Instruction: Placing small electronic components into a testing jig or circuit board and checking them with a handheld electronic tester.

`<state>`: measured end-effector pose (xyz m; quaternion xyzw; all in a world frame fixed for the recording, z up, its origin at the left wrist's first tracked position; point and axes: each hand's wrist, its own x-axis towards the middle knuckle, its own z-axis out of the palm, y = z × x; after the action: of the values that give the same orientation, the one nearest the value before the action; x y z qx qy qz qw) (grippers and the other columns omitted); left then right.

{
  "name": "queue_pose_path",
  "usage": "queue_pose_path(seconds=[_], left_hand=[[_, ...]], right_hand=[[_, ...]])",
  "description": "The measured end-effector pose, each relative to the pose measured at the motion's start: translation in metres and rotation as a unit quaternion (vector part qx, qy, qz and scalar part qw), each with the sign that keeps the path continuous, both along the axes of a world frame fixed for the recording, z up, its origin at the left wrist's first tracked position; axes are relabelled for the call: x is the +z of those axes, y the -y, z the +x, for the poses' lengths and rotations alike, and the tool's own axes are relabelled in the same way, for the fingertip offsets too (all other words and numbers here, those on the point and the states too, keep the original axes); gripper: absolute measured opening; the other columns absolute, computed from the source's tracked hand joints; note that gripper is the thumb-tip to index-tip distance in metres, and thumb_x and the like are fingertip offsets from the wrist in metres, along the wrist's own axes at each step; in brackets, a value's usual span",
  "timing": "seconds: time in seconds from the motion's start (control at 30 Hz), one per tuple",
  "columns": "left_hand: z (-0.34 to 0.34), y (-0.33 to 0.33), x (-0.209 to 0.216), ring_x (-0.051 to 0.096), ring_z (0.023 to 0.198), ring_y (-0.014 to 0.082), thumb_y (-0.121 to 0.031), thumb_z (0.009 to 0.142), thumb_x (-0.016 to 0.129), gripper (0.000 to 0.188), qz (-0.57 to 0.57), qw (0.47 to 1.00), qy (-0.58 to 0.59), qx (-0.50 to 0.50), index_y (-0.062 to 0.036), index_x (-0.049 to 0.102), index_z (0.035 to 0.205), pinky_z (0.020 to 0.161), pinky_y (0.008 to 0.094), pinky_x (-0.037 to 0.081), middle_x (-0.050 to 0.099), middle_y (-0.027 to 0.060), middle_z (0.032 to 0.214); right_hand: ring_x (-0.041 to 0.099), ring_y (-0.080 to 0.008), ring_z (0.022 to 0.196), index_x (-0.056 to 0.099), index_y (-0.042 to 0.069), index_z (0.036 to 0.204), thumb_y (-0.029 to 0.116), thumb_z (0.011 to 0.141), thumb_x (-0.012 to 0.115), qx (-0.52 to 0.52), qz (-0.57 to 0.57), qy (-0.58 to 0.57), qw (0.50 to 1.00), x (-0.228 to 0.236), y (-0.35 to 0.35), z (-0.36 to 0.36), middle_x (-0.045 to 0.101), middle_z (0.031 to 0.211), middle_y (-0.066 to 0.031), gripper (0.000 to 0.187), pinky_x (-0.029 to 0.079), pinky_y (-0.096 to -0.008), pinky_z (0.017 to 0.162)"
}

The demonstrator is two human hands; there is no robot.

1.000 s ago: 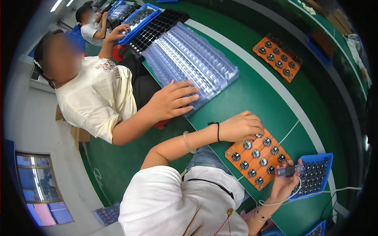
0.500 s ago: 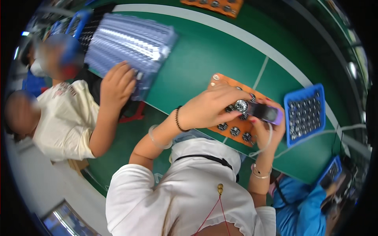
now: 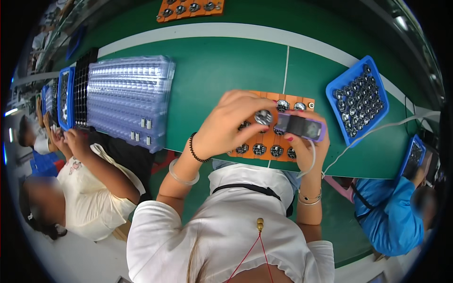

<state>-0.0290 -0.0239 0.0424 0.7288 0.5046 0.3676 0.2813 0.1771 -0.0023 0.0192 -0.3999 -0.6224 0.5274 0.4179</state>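
Observation:
Between the thumb and fingers of my left hand (image 3: 226, 125) is a round silver-and-black part (image 3: 263, 117), its patterned face turned upward. My right hand (image 3: 317, 146) grips a small purple-cased device (image 3: 302, 127) with a dark middle and a white cable (image 3: 313, 158) looping down from it. The round part is close to the device's left end; whether they touch I cannot tell. Both hands are above an orange fixture board (image 3: 267, 139), which carries rows of similar round parts and is partly hidden by my hands.
At right lies a blue basket (image 3: 347, 77) of round parts. Stacked clear plastic trays (image 3: 127, 85) at left bear several small silver cylinders (image 3: 148, 123). Another orange board (image 3: 191, 15) is at the far side. Co-workers sit left (image 3: 94, 203) and right (image 3: 391, 221), the latter beside another blue basket (image 3: 411, 158).
The whole view has swung round. My hands keep hold of the round part and the device. The left co-worker's hand has left the clear trays and is now near the other hand.

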Motion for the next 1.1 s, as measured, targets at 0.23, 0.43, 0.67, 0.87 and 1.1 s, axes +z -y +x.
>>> queue_pose_path(seconds=[0.23, 0.43, 0.67, 0.87, 1.1], left_hand=[[-0.019, 0.004, -0.032, 0.05, 0.107, 0.0233, -0.012, 0.074, 0.067, 0.037, -0.017, 0.985, -0.153, 0.081, -0.0102, 0.059, 0.11, 0.092, 0.0388, 0.033, 0.063, 0.0032, 0.102], [-0.003, -0.006, -0.029, 0.047, 0.114, 0.0245, -0.013, 0.071, 0.071, 0.042, 0.034, 0.981, -0.172, 0.085, -0.0113, 0.059, 0.111, 0.098, 0.0411, 0.031, 0.061, 0.002, 0.108], [0.013, -0.006, -0.034, 0.056, 0.101, 0.0251, -0.009, 0.073, 0.068, 0.047, 0.016, 0.992, -0.114, 0.059, -0.0098, 0.051, 0.117, 0.094, 0.0399, 0.038, 0.063, 0.0062, 0.1], [0.038, 0.008, -0.005, 0.06, 0.095, 0.0261, -0.008, 0.072, 0.071, 0.056, -0.004, 0.999, -0.026, 0.045, -0.0083, 0.049, 0.123, 0.082, 0.033, 0.048, 0.062, 0.0075, 0.109], [0.031, 0.008, -0.005, 0.057, 0.092, 0.025, -0.009, 0.069, 0.071, 0.06, 0.031, 0.998, -0.044, 0.026, -0.0098, 0.047, 0.124, 0.088, 0.0371, 0.04, 0.063, 0.0065, 0.1]], right_hand=[[0.059, -0.0208, 0.098, 0.049, -0.002, 0.112, -0.001, 0.072, 0.071, -0.079, -0.058, -0.109, 0.989, 0.0, 0.004, 0.015, 0.055, 0.11, -0.0134, 0.045, 0.051, -0.0297, 0.082], [0.059, -0.0198, 0.097, 0.05, -0.001, 0.111, -0.001, 0.073, 0.071, -0.016, -0.067, -0.085, 0.994, -0.003, -0.002, 0.022, 0.055, 0.11, -0.0122, 0.044, 0.05, -0.0294, 0.083], [0.057, -0.0207, 0.099, 0.049, -0.001, 0.112, -0.007, 0.075, 0.065, 0.067, -0.013, -0.026, 0.997, -0.008, -0.017, 0.024, 0.052, 0.112, -0.0123, 0.041, 0.048, -0.0308, 0.085], [0.056, -0.0195, 0.098, 0.055, 0.001, 0.108, -0.002, 0.07, 0.072, 0.105, 0.109, 0.025, 0.988, -0.003, -0.016, 0.012, 0.056, 0.105, -0.0102, 0.041, 0.045, -0.0293, 0.087], [0.057, -0.018, 0.097, 0.057, 0.001, 0.106, 0.002, 0.069, 0.075, 0.074, 0.064, -0.005, 0.995, -0.009, -0.006, 0.011, 0.058, 0.107, -0.0098, 0.041, 0.047, -0.029, 0.083]])
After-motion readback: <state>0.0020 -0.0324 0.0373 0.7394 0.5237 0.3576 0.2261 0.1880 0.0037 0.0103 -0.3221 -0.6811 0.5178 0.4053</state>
